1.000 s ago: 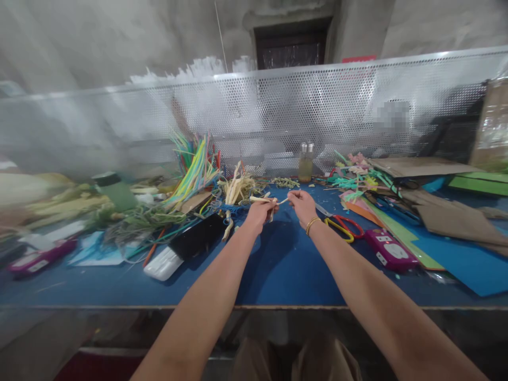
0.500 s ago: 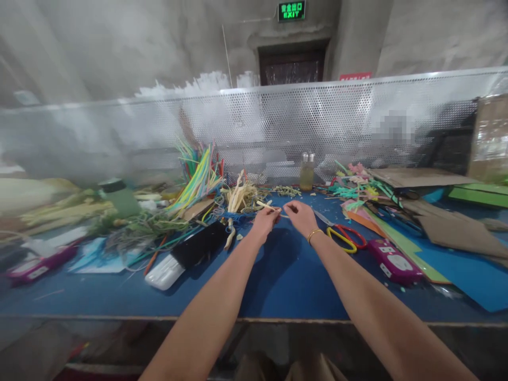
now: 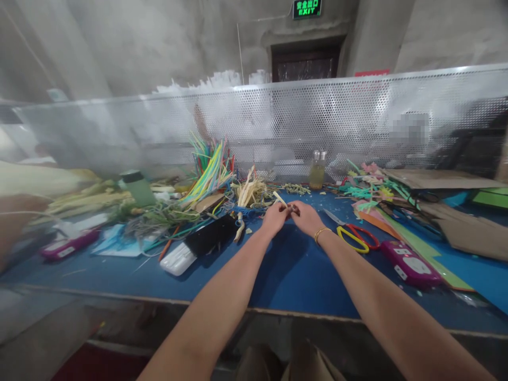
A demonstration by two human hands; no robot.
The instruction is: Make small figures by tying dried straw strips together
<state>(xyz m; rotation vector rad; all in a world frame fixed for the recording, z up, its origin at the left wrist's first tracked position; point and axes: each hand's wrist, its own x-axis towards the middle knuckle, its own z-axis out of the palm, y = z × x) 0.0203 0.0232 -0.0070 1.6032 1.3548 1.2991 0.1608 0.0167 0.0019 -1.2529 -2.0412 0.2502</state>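
Note:
My left hand point(image 3: 274, 217) and my right hand point(image 3: 306, 217) meet above the blue table point(image 3: 286, 270), fingertips pinched together on a thin pale straw-like strip point(image 3: 280, 200) that sticks up to the left. A gold bracelet circles my right wrist. A heap of pale husk strips point(image 3: 250, 191) lies just behind the hands. Scissors with yellow and red handles point(image 3: 351, 236) lie right of my right hand.
Coloured straws point(image 3: 210, 166) fan up at the back left, next to a green jar point(image 3: 137, 186). A black and white case point(image 3: 198, 246) lies left of centre. A magenta case point(image 3: 410, 263), coloured paper and cardboard point(image 3: 436, 179) fill the right. A perforated metal screen point(image 3: 301, 121) backs the table.
My hands have drawn together until the fingertips touch, and the strip between them now points up and left. The view has shifted a little to the left.

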